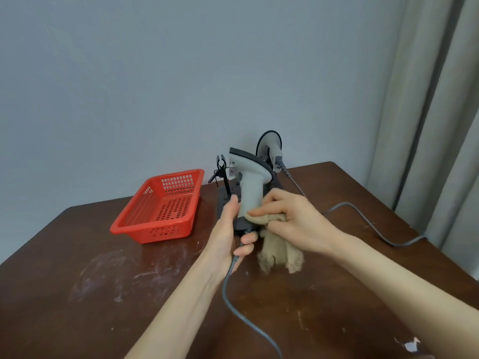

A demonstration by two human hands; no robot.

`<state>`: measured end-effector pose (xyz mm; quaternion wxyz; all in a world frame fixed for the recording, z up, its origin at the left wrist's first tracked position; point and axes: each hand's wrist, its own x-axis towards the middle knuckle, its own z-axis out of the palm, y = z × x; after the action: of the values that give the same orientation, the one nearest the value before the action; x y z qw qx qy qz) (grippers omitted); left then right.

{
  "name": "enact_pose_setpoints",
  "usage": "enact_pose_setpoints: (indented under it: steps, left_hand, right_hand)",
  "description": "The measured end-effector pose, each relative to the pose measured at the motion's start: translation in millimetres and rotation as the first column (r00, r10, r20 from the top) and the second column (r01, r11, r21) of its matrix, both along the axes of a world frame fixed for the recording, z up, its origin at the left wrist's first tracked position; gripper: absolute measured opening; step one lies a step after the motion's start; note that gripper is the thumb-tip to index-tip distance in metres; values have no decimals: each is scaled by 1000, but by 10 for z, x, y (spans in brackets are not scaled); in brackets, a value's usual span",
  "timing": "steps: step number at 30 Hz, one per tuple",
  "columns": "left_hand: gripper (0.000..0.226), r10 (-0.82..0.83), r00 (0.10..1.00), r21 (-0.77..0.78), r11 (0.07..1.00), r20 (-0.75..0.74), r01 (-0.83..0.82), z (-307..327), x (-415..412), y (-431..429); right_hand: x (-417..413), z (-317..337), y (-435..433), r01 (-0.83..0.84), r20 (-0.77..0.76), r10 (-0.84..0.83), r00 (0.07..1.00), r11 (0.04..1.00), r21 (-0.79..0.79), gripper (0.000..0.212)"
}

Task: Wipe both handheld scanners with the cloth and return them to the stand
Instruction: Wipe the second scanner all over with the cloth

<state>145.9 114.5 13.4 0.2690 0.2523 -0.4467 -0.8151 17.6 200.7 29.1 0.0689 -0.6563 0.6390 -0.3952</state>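
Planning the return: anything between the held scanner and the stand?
Nothing visible. The scanner, gripped by the left hand, sits right in front of the stand; the cloth and right hand touch its handle from the right.

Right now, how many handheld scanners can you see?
2. The held scanner stands upright in the left hand, with the right hand holding the cloth against its handle. The second scanner sits on the stand behind it, partly hidden.

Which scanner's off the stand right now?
The near scanner, held in the left hand, cloth on its grip. The far scanner sits in the stand.
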Motion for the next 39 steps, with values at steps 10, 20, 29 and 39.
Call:
enact_pose_setpoints:
  steps: [10, 20, 29, 39]
  left_hand:
    - [48, 18, 998, 39, 999, -62, -16, 16, -35, 42]
    - [52, 5, 1000, -145, 989, 27, -1, -15, -23, 29]
    - [54, -12, 994, -261, 964, 109, 41, -27, -40, 53]
    - [61, 6, 995, -291, 956, 103, 25, 13, -98, 130]
  right_hand:
    - [-274, 311, -124, 348, -57, -365, 929, 916, -198, 26]
    - [-90, 199, -91, 154, -150, -169, 974, 983, -105, 29]
    - [22, 101, -102, 197, -245, -269, 931, 939, -283, 25]
    - [-27, 253, -180, 208, -247, -248, 937, 962, -177, 29]
